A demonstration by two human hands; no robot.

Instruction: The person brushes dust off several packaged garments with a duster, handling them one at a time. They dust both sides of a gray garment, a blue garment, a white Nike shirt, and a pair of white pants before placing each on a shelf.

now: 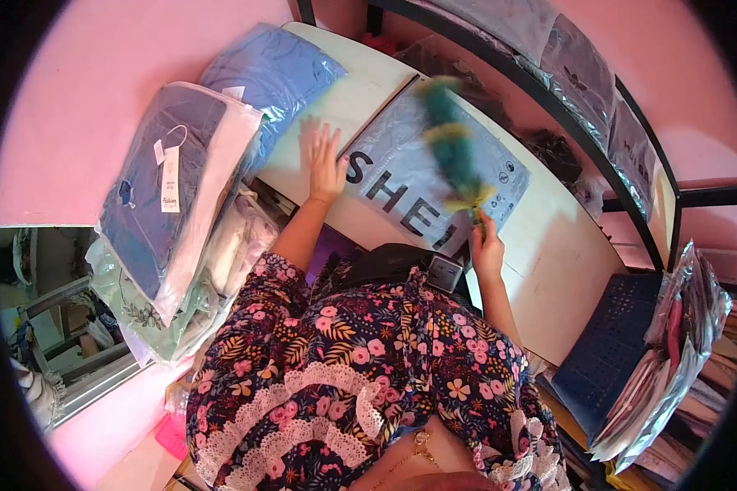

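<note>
My left hand lies flat with fingers spread on the white table, touching the left edge of a grey shipping bag printed with large black letters. My right hand grips the handle of a teal and yellow feather duster. The duster's head is blurred and lies over the bag's middle. My floral-patterned top fills the lower middle of the view.
A stack of bagged garments stands at the left, with a blue bagged garment behind it. A black metal rack with bagged clothes runs along the right. A dark blue crate and more bagged items sit at the lower right.
</note>
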